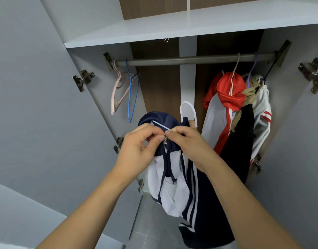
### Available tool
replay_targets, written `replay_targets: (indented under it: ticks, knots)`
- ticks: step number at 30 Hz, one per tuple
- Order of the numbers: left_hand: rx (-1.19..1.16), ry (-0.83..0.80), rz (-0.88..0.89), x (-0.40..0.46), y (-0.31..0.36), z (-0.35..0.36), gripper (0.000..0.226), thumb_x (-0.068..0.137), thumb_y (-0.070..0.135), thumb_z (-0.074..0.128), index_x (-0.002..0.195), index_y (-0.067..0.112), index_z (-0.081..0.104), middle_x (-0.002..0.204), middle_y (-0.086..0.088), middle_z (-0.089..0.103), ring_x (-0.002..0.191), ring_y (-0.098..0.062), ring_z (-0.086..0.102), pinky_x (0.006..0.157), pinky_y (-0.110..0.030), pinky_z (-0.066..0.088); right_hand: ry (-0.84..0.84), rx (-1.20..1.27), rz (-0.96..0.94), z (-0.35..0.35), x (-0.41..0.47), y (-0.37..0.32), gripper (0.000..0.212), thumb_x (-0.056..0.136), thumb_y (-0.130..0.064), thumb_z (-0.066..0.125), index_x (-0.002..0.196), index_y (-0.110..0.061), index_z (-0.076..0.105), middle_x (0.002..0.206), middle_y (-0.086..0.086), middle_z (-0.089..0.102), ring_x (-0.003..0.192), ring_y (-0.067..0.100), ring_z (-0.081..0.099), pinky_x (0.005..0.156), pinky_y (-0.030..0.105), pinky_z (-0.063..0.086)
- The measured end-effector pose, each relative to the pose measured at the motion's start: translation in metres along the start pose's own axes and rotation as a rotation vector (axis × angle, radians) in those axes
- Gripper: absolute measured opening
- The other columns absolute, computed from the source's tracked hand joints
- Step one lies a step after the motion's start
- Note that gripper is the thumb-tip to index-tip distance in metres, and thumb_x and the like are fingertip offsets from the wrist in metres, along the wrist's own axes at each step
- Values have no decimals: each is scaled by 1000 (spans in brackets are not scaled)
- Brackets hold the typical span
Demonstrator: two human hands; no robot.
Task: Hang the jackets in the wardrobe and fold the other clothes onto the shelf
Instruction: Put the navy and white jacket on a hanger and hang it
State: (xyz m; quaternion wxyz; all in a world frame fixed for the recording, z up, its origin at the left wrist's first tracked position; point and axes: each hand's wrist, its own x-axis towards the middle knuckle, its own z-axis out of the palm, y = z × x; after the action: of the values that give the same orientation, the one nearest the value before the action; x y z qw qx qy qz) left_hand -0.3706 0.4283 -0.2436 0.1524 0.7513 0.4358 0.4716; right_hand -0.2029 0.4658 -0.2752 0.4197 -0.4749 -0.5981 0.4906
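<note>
The navy and white jacket (174, 178) hangs on a white hanger (187, 112) held up in front of the open wardrobe, below the rail (190, 59) and not yet on it. The left hand (138, 146) and the right hand (188, 144) both pinch the collar at the zipper pull (165, 139). At the rail's right end hang a red and white jacket (222, 108) and other clothes; at its left end, a pink hanger (118, 88) and a blue hanger (131, 94). A white shelf (172, 27) lies above the rail.
</note>
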Motion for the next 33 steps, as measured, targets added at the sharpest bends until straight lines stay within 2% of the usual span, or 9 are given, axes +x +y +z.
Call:
replay_targets:
  ticks: [6,9,13,17,20,23,28,31,33]
  knots:
    - [-30,-24,-43,-11,-6,3,8,91,9,64,85,13,69,81,8,62,75,-16,57,72,-22,46,146,18,23,3,1,7,21,95,-25,62,79,-16,71,120,-9,36,78,-21,51,70,0,39]
    - [-44,-85,-72,-12,-5,6,16,89,8,64,84,22,66,80,11,60,76,-15,57,73,-20,45,204,62,39,11,3,7,26,96,-24,62,86,-1,67,124,-2,42,84,-6,57,76,9,45]
    - [-73,-142,-96,-6,-5,0,14,89,9,65,85,22,68,81,10,61,77,-14,56,75,-19,45,254,80,53,18,1,3,25,96,-25,61,83,-5,68,130,7,44,91,12,60,80,22,47]
    - [63,-121,-82,-10,-7,1,10,93,6,59,87,13,61,82,5,56,76,-14,50,70,-23,43,247,128,46,12,0,-6,23,96,-27,63,82,-12,71,130,-3,38,96,2,58,86,17,48]
    - [284,-126,-31,-12,-7,8,6,94,11,52,91,16,54,99,8,51,94,-16,45,84,-21,37,199,106,41,8,-4,-12,22,96,-33,61,84,-18,72,127,-4,37,87,-13,55,71,3,44]
    - [176,-183,-31,-13,-5,9,4,95,15,51,92,13,52,111,4,57,110,-10,46,92,-11,32,180,114,42,6,-9,-15,22,96,-33,61,83,-20,73,130,-3,37,100,0,57,86,16,47]
    - [-8,-85,-150,-15,-6,12,10,97,17,50,88,19,49,82,2,58,76,-18,53,69,-32,45,109,81,65,3,-17,-16,24,96,-35,60,86,-17,72,127,-3,38,102,6,58,90,21,47]
    - [-56,-89,-180,-14,-6,13,13,96,18,52,85,22,49,76,-1,55,68,-20,49,63,-28,42,67,18,80,-1,-22,-15,24,97,-35,59,90,-17,72,127,-1,40,102,7,59,87,18,46]
    - [-176,-85,-256,-14,-4,15,11,94,19,54,84,19,50,78,-11,55,72,-31,49,65,-34,42,28,65,122,-4,-23,-15,21,97,-32,60,89,-17,73,131,5,45,106,14,61,98,30,48]
